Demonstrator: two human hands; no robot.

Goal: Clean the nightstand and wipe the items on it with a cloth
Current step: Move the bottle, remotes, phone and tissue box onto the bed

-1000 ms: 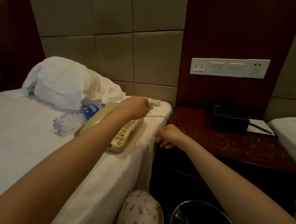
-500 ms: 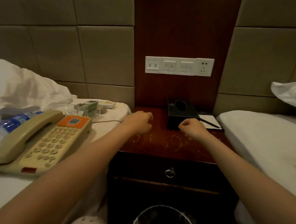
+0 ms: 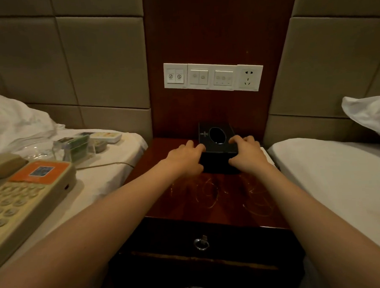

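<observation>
One black tissue box [image 3: 217,140], with one oval opening on top, stood at the back edge of the dark wooden nightstand [image 3: 209,200], close to the wall panel. Two hands grasped it: the left hand [image 3: 183,159] curled its fingers over the box's left top edge, and the right hand [image 3: 248,155] curled over the right top edge. The nightstand's front showed one drawer with one ring pull [image 3: 201,243]. On the wall above were three switch plates [image 3: 200,76] and one socket [image 3: 249,77]. One beige telephone [image 3: 22,196] lay on the left bed [image 3: 111,170]; one white pillow [image 3: 370,116] lay on the right bed [image 3: 331,176].
</observation>
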